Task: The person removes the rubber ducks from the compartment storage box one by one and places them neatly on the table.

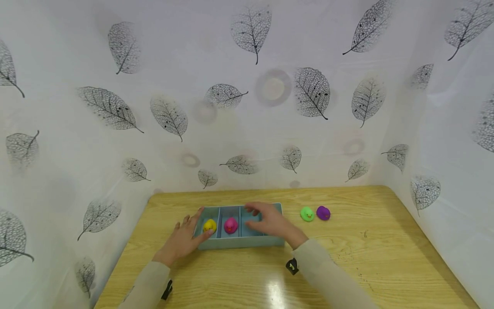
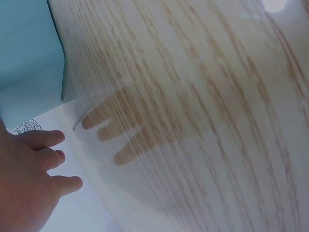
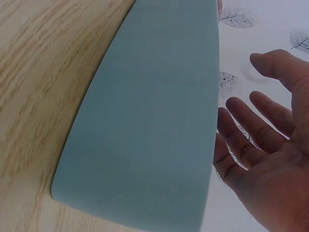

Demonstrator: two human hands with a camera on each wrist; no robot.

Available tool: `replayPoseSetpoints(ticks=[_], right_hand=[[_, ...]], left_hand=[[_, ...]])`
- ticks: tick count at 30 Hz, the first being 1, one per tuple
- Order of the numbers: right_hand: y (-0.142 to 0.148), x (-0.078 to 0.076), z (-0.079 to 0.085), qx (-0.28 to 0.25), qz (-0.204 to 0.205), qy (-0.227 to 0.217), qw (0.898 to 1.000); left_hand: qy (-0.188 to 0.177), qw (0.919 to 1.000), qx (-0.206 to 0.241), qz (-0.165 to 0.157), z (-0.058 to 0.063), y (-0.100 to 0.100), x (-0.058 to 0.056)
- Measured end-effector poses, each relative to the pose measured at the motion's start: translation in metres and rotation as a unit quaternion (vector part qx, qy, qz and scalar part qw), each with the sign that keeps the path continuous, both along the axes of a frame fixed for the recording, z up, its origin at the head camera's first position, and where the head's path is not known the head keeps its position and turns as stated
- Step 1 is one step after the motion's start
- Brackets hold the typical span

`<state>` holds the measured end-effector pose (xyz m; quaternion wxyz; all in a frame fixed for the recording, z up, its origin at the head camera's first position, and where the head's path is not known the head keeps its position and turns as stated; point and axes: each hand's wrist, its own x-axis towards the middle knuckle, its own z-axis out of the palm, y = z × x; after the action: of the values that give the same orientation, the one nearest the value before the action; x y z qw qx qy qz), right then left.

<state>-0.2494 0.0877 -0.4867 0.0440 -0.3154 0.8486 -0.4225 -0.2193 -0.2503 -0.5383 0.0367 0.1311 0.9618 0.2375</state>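
A pale blue-green divided box (image 1: pixel 241 243) lies lengthwise on the table. A yellow rubber duck (image 1: pixel 209 225) sits in its leftmost compartment, a pink rubber duck (image 1: pixel 230 225) in the one beside it. At the box's left end rests my left hand (image 1: pixel 181 242), fingers spread along the side and thumb over the front edge near the yellow duck. My right hand (image 1: pixel 272 221) hovers above the right-hand compartments, fingers loosely bent, thumb apart, holding nothing. In the right wrist view the palm of my right hand (image 3: pixel 270 159) shows beyond the box wall (image 3: pixel 140 116).
To the right of the box, a green rubber duck (image 1: pixel 307 213) and a purple rubber duck (image 1: pixel 323 213) stand side by side on the wooden table (image 1: pixel 247 274). A white leaf-patterned sheet (image 1: pixel 247 128) encloses the back and sides.
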Motion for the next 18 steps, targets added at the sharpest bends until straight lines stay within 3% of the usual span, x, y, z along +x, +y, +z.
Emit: replayPoseSetpoints(ticks=[18], right_hand=[[-0.022,-0.002,-0.005,0.017,0.017,-0.014,1.000]], left_hand=[[-0.003,1.0000,-0.001,0.002,0.000,0.001,0.000]])
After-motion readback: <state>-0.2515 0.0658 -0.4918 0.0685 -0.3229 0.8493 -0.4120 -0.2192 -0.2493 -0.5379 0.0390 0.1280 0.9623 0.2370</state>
